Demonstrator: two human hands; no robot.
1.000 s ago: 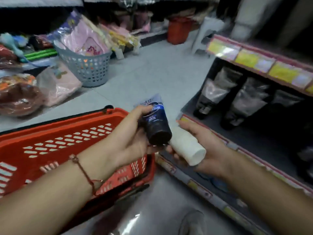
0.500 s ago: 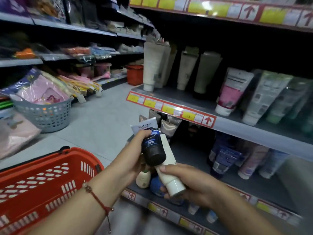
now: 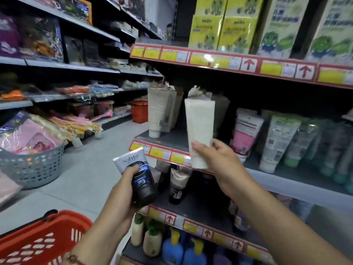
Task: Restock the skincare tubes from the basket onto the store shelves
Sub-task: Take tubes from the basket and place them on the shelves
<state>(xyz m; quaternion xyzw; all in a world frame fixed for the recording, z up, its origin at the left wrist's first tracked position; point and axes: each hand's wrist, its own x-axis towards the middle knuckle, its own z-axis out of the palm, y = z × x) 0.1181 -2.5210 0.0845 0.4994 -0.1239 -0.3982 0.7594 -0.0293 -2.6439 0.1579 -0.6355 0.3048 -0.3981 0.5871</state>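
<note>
My right hand (image 3: 215, 161) grips a white tube (image 3: 200, 129) near its cap end and holds it upright in front of the middle shelf (image 3: 282, 175), level with the row of standing tubes. My left hand (image 3: 124, 190) holds a dark blue and black tube (image 3: 139, 176) with a white crimped end, lower down, in front of the shelf below. The red basket (image 3: 38, 240) sits at the bottom left, under my left forearm; what it holds is out of view.
Cream tubes (image 3: 158, 111) stand at the shelf's left end, and pink, white and green tubes (image 3: 277, 140) to the right. Yellow boxes (image 3: 221, 23) fill the top shelf. Blue bottles (image 3: 173, 247) stand on the lowest shelf. A grey basket (image 3: 32, 165) is across the aisle.
The view has swung up from the floor and basket to the shelves. My right hand has raised the white tube from low and tilted to upright at the middle shelf. The left hand keeps its tube.
</note>
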